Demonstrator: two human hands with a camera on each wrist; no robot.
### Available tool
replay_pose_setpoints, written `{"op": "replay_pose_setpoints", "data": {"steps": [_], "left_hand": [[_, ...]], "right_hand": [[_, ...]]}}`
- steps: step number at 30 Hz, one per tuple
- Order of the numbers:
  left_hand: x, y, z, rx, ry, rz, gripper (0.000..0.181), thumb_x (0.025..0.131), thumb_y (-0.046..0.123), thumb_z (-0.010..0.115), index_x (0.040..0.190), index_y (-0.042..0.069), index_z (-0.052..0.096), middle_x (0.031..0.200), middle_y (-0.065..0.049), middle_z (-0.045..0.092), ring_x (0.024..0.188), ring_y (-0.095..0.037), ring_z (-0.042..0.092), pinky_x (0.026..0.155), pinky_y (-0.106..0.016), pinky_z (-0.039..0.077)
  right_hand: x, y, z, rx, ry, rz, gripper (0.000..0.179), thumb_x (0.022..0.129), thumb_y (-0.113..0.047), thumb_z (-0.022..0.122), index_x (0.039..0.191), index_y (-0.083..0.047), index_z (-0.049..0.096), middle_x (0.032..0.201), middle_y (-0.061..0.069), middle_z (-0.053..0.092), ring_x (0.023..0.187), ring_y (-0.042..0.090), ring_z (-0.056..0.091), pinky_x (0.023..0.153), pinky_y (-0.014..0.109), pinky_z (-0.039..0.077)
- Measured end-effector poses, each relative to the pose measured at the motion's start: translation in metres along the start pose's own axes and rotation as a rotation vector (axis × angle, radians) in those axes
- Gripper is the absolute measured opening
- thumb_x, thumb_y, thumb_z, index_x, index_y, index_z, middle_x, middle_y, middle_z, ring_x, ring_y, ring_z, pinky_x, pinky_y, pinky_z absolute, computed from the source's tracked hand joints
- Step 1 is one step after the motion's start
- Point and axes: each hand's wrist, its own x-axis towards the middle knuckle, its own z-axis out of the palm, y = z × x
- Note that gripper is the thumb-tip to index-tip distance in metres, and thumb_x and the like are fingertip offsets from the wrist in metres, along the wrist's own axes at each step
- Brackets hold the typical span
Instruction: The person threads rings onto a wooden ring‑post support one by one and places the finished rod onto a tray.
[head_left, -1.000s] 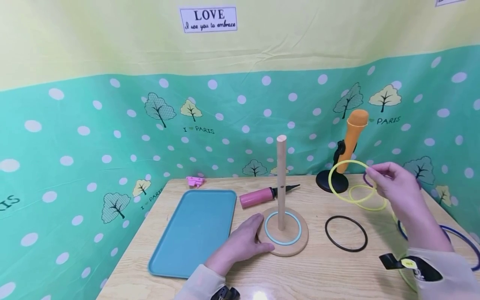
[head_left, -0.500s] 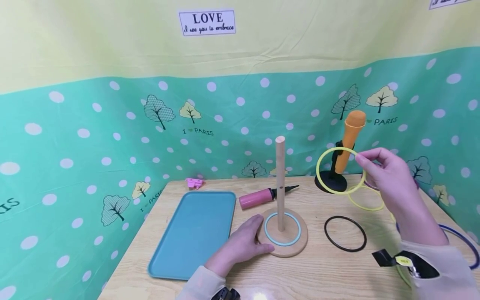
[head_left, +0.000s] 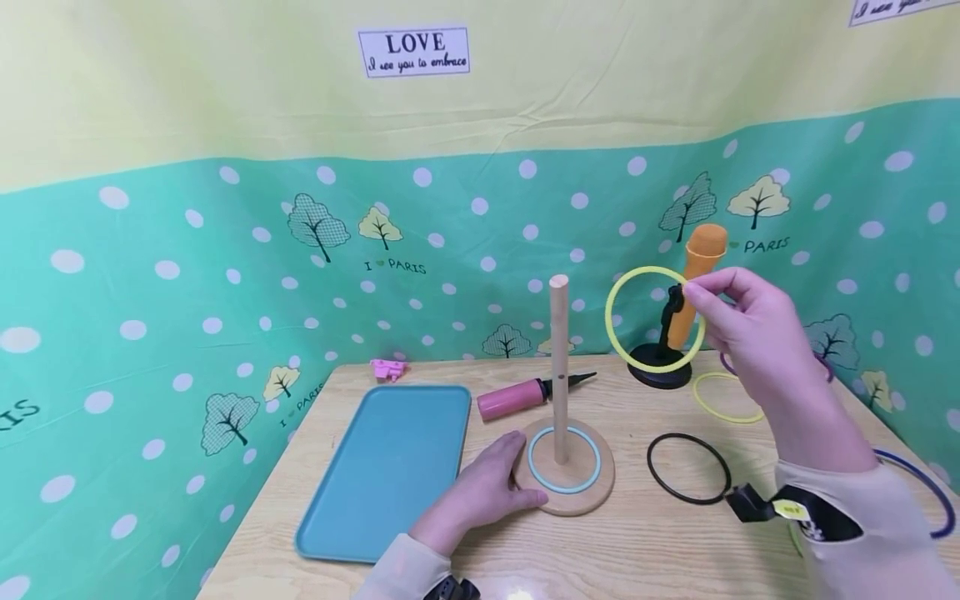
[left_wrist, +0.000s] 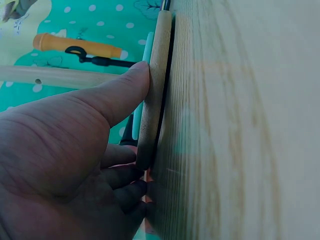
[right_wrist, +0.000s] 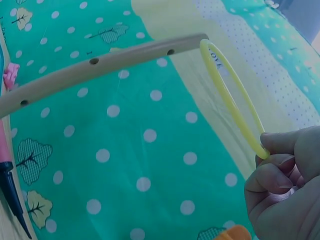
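Note:
A wooden ring-toss stand [head_left: 559, 358] rises from a round base, where a light blue ring [head_left: 566, 490] lies around the foot of the post. My left hand [head_left: 487, 483] holds the base's left edge, thumb at the near side and fingers at the far side; the left wrist view shows the thumb [left_wrist: 125, 90] against the rim. Between thumb and fingertips my right hand [head_left: 757, 337] pinches a yellow ring [head_left: 610, 321], raised near post-top height to its right. In the right wrist view the ring [right_wrist: 226, 97] overlaps the post's top end.
A blue tray [head_left: 382, 475] lies left of the stand, with a pink pump [head_left: 513, 400] and a small pink toy [head_left: 388, 369] behind. To the right are a black ring [head_left: 690, 502], another yellow ring [head_left: 723, 417], a dark blue ring [head_left: 918, 475] and an orange microphone [head_left: 701, 258] on a black stand.
My right hand has moved left and upward with the yellow ring, away from the other rings and closer to the post. The left hand stays at the base.

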Motion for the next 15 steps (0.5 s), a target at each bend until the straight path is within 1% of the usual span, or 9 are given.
{"op": "replay_pose_setpoints", "data": {"steps": [2,3,5,7,9,12,15], "left_hand": [[0.000,0.000,0.000,-0.001,0.000,-0.002,0.102,0.094,0.049,0.089,0.167,-0.003,0.041,0.172,-0.025,0.040,0.158,-0.040,0.041,0.127,-0.057,0.038],[0.000,0.000,0.000,-0.001,-0.001,-0.003,0.102,0.094,0.049,0.089,0.167,-0.003,0.041,0.172,-0.025,0.040,0.158,-0.040,0.042,0.127,-0.057,0.038],[0.000,0.000,0.000,0.000,-0.003,-0.006,0.103,0.094,0.050,0.089,0.168,-0.003,0.040,0.172,-0.025,0.040,0.158,-0.040,0.041,0.128,-0.057,0.038],[-0.001,0.000,0.000,0.000,-0.004,-0.007,0.103,0.094,0.050,0.089,0.168,-0.003,0.040,0.172,-0.024,0.040,0.158,-0.040,0.041,0.128,-0.056,0.038],[-0.001,0.000,0.000,-0.001,-0.004,-0.007,0.103,0.094,0.050,0.089,0.168,-0.003,0.040,0.172,-0.025,0.040,0.158,-0.040,0.042,0.127,-0.056,0.039],[-0.001,0.000,0.001,0.001,-0.004,-0.005,0.103,0.094,0.050,0.089,0.168,-0.003,0.040,0.172,-0.024,0.041,0.157,-0.040,0.042,0.127,-0.056,0.039],[-0.001,-0.001,0.001,0.006,-0.001,-0.003,0.103,0.094,0.050,0.089,0.167,-0.004,0.040,0.172,-0.024,0.041,0.157,-0.040,0.042,0.127,-0.056,0.039]], "right_hand": [[0.001,-0.004,0.006,0.032,-0.020,-0.022,0.023,0.105,-0.021,0.080,0.118,-0.004,0.070,0.090,-0.001,0.063,0.051,0.017,0.036,0.044,0.042,0.013],[0.002,-0.006,0.009,0.037,-0.027,-0.034,0.022,0.105,-0.020,0.079,0.117,-0.004,0.071,0.092,-0.001,0.064,0.051,0.017,0.036,0.044,0.040,0.015],[0.003,-0.010,0.016,0.040,-0.037,-0.063,0.019,0.105,-0.018,0.079,0.115,-0.003,0.071,0.094,0.000,0.064,0.053,0.017,0.036,0.044,0.034,0.022],[0.003,-0.014,0.022,0.033,-0.034,-0.087,0.016,0.105,-0.017,0.079,0.112,-0.003,0.073,0.095,0.001,0.065,0.053,0.017,0.036,0.046,0.029,0.030],[0.003,-0.017,0.028,0.032,-0.028,-0.102,0.016,0.105,-0.017,0.079,0.110,-0.003,0.074,0.095,0.002,0.064,0.054,0.016,0.037,0.048,0.026,0.036],[0.003,-0.021,0.035,0.059,-0.024,-0.111,0.016,0.105,-0.018,0.079,0.110,-0.003,0.074,0.089,0.001,0.063,0.055,0.016,0.038,0.048,0.025,0.036],[0.003,-0.023,0.042,0.101,-0.042,-0.105,0.016,0.105,-0.017,0.079,0.111,-0.003,0.074,0.085,0.001,0.061,0.056,0.017,0.036,0.047,0.027,0.031]]}}
